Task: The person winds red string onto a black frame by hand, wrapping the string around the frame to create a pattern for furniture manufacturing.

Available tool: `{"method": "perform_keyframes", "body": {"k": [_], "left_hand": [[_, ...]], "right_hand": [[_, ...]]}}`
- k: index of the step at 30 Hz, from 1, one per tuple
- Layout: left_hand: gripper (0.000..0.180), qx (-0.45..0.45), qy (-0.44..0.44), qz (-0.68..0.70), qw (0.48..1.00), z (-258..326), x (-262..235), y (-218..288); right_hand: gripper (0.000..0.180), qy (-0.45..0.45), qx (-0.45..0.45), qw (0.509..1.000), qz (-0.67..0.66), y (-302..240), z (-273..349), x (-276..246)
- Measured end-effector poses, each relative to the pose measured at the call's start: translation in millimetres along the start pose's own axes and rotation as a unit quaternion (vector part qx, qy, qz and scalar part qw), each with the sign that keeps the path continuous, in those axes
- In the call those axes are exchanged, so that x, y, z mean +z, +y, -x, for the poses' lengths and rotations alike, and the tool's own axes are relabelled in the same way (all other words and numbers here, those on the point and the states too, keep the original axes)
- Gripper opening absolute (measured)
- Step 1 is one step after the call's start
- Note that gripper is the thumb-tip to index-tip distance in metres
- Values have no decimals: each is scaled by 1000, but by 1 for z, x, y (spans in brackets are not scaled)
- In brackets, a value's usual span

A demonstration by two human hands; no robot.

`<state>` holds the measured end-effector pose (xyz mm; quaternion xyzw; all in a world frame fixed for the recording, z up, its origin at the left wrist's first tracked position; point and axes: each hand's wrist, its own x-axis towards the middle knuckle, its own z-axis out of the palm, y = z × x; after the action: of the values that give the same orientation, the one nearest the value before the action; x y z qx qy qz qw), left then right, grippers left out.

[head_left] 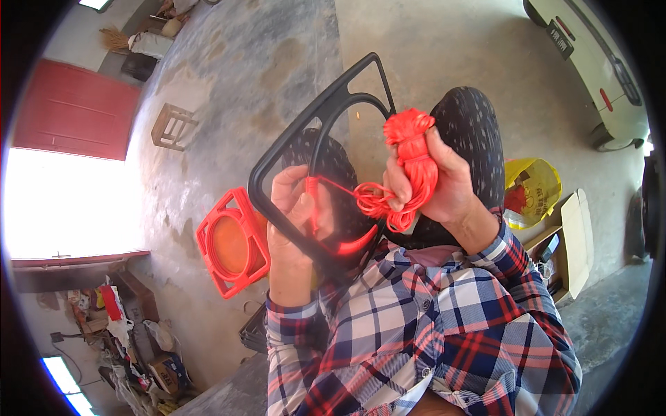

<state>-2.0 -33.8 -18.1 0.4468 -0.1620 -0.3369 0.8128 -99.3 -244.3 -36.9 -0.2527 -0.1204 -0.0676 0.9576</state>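
Over my lap stands a black plastic frame (303, 123) with a curved inner ring. My left hand (290, 197) grips the frame at the ring, where red cord (311, 186) is wrapped in tight turns. Farther round, the lower part of the ring is covered in red (356, 244). In my closed right hand (449, 179) is a bundle of red cord (414, 150), its loose loops hanging below the fingers. One taut strand runs from those loops to the wrapped spot by my left hand. My left fingers partly hide the ring.
Left of my legs lies a similar red frame (208, 227) with a round orange middle. A yellow bag (548, 191) and an opened cardboard box (575, 232) stand at right. Farther off are a wooden stool (171, 127) and a parked vehicle (590, 66). Clutter lies lower left.
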Motion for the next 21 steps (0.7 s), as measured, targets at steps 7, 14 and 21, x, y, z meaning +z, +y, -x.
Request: {"method": "perform_keyframes", "body": {"k": [7, 14, 21], "left_hand": [[44, -11, 57, -20, 998, 2, 21, 0], [48, 23, -2, -7, 1000, -4, 16, -1], [46, -27, 13, -23, 999, 0, 17, -6]], "right_hand": [[50, 82, 71, 991, 79, 19, -5, 23], [50, 4, 1, 999, 40, -6, -10, 5], [38, 76, 46, 953, 288, 13, -24, 26]]}}
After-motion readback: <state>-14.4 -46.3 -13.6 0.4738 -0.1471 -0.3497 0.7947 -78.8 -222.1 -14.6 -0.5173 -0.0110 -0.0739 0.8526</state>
